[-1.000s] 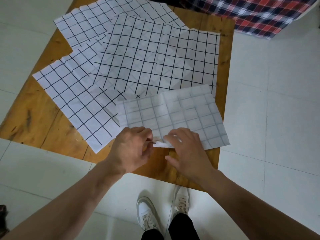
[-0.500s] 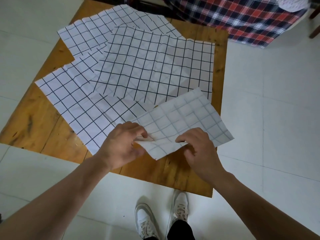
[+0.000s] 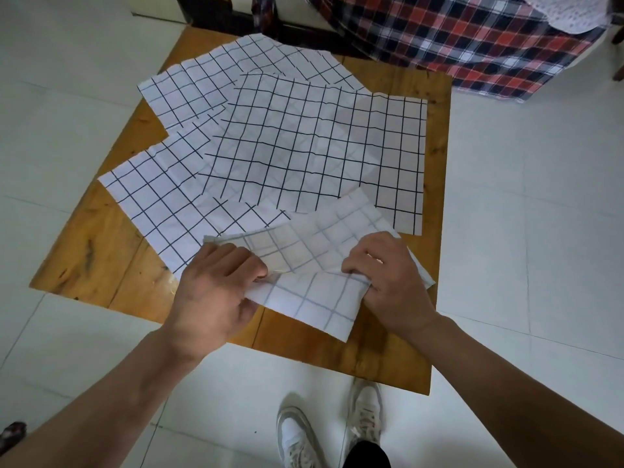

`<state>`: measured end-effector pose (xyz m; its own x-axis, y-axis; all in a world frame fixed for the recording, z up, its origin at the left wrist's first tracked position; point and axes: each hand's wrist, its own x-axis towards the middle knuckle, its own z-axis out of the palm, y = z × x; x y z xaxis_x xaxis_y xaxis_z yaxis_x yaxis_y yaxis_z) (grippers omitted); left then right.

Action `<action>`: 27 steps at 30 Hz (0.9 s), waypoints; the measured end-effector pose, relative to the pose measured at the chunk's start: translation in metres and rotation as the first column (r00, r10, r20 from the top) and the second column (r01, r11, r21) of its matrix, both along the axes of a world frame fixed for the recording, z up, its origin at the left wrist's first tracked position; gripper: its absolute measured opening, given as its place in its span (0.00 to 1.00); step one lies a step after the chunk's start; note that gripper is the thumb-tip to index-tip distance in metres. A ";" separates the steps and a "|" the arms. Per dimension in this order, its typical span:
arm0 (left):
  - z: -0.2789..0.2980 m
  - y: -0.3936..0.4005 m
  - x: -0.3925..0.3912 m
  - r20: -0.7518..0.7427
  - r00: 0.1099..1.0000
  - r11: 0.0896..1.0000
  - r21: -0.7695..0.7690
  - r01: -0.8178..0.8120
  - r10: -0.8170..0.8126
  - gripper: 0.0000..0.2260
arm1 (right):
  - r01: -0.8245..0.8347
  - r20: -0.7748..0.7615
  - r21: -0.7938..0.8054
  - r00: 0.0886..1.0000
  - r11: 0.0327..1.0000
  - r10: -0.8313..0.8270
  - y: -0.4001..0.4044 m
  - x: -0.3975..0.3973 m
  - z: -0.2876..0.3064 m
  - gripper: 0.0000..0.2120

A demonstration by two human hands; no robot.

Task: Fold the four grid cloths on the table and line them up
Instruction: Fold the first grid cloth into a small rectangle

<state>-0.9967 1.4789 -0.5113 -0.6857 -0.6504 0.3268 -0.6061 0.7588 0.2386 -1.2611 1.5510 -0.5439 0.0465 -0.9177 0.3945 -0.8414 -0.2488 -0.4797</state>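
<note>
At the wooden desk's (image 3: pixel 101 251) near edge, the pale grid-printed cloth (image 3: pixel 314 298), flat a second ago, has been doubled over; both the left hand (image 3: pixel 216 292) and right hand (image 3: pixel 388 282) are pinched on its fold. Three cloths remain unfolded.

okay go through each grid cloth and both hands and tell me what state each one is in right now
Nearest grid cloth: partly folded, faint side up, held at both ends.
Big middle grid cloth: unfolded, flat, creased, on top of the others.
Left grid cloth: unfolded, partly covered.
Far grid cloth: unfolded, partly covered.
Left hand: closed, pinching the nearest cloth.
Right hand: closed, gripping the nearest cloth.
Wooden table: mostly covered.
</note>
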 end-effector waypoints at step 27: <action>-0.054 0.058 -0.019 -0.161 0.975 0.849 0.482 0.215 -0.156 0.14 | 0.040 0.230 0.464 0.959 0.885 -0.164 0.084 -0.072 -0.066 0.20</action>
<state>-1.0157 1.5364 -0.5656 -0.7881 -0.6106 0.0784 -0.4126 0.6184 0.6689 -1.3332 1.6353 -0.6099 -0.1021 -0.9918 -0.0773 -0.6832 0.1264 -0.7192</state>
